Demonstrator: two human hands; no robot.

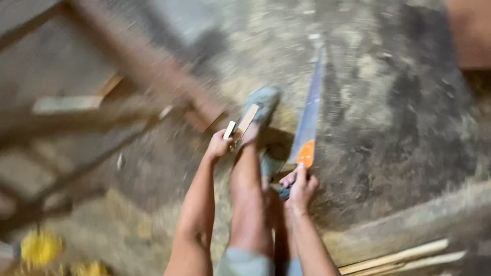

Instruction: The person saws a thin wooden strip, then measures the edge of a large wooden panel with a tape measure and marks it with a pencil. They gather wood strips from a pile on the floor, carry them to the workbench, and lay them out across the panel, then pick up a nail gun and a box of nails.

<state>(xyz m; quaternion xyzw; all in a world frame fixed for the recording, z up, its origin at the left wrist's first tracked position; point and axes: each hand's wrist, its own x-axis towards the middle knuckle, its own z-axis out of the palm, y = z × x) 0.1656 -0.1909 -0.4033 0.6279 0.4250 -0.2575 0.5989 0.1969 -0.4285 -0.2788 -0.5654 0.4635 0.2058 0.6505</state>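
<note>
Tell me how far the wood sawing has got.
Done: sawdust on the floor hints at earlier cutting, though the blur leaves that uncertain. In hand: the left hand grips a small wood piece; the right hand holds the saw, blade off the wood. Left: no cut shows in that piece; slats lie untouched.

Dim, warm light falls from above, leaving the concrete floor (pixel 388 128) mottled with dark patches. Motion blur smears the whole view, worst at the far left, where the wooden frame (pixel 128 66) streaks. A soft shadow pools beside the saw blade (pixel 309 115). No glare shows.
</note>
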